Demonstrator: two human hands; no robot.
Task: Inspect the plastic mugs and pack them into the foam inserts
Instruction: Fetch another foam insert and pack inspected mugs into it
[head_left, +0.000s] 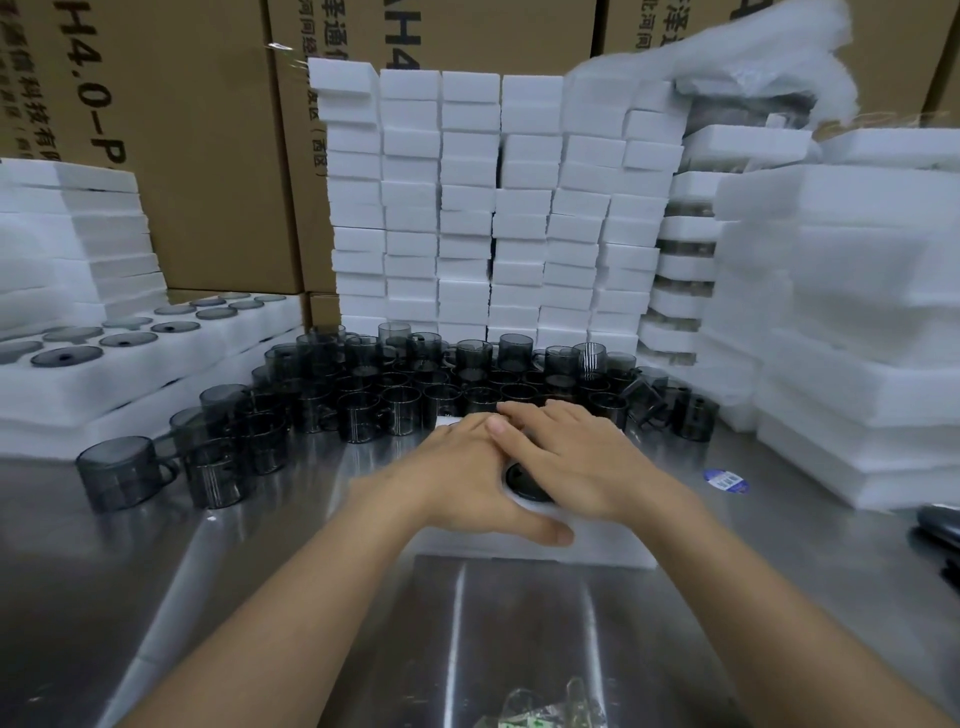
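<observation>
Mugs (358, 415) smoky grey, translucent, handled, crowded together.

1. Your left hand (467, 473): bare, right out to the fingertips.
2. Your right hand (576, 460): bare as well.
3. Behind both hands, your forearms (291, 597) show bare to the frame's edge.

We list this as a packing station in a warehouse or factory. What we see:
- printed cardboard cartons (208, 156) stacked behind
- columns of white foam blocks (467, 208)
- foam inserts (857, 312) piled on both sides
- dozens of identical smoky plastic mugs (395, 387) massed on a stainless-steel bench (291, 597)
</observation>
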